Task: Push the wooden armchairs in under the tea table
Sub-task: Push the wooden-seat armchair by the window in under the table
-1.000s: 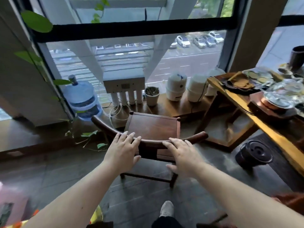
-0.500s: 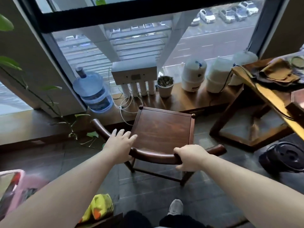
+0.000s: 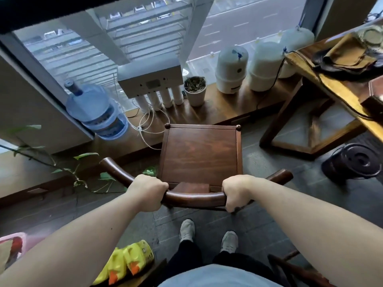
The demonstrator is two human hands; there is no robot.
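Note:
A dark wooden armchair (image 3: 200, 156) with a square seat and a curved back rail stands on the tiled floor right in front of me, facing the window. My left hand (image 3: 146, 191) is wrapped around the left part of the back rail. My right hand (image 3: 237, 191) grips the rail's right part. The tea table (image 3: 339, 91), a thick light-wood slab on a dark trestle base, is at the upper right, well apart from the chair. Cloths and trays lie on its top.
A low wooden sill (image 3: 219, 109) runs under the window with a water bottle (image 3: 95, 110), a filter unit (image 3: 152, 79), a small pot (image 3: 195, 90) and white tanks (image 3: 232, 69). A black round bin (image 3: 352, 162) sits on the floor right of the chair. Plant stems (image 3: 62, 168) trail at left. Another chair's rail (image 3: 290, 266) shows bottom right.
Both hands went from resting open on the back rail to closing firmly around it. My view has tilted down and moved closer to the chair.

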